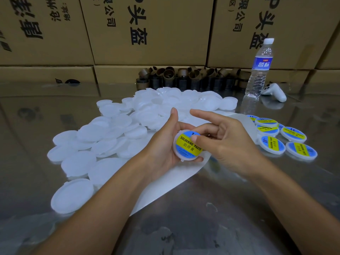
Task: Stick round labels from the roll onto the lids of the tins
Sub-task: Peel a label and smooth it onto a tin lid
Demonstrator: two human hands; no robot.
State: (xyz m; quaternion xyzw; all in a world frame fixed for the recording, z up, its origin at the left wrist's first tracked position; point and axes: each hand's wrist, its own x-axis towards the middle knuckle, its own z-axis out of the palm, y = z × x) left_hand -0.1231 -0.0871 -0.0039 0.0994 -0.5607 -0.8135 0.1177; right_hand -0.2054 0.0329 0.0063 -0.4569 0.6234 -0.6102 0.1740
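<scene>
My left hand (165, 142) grips a white round lid (185, 147) from below, its thumb pointing up. A blue and yellow round label reading SOLDERING PASTE lies on that lid. My right hand (226, 142) presses its thumb on the label's upper right, with the index finger stretched out above. A heap of bare white lids (103, 142) spreads over the steel table to the left and behind. Several labelled lids (287, 138) lie at the right. A white backing strip (165, 186) runs under my hands.
A water bottle (260, 70) stands at the back right beside a white controller (275, 92). Empty brown cardboard cores (184, 78) line the back. Cardboard boxes (147, 30) form a wall behind the steel table (202, 227).
</scene>
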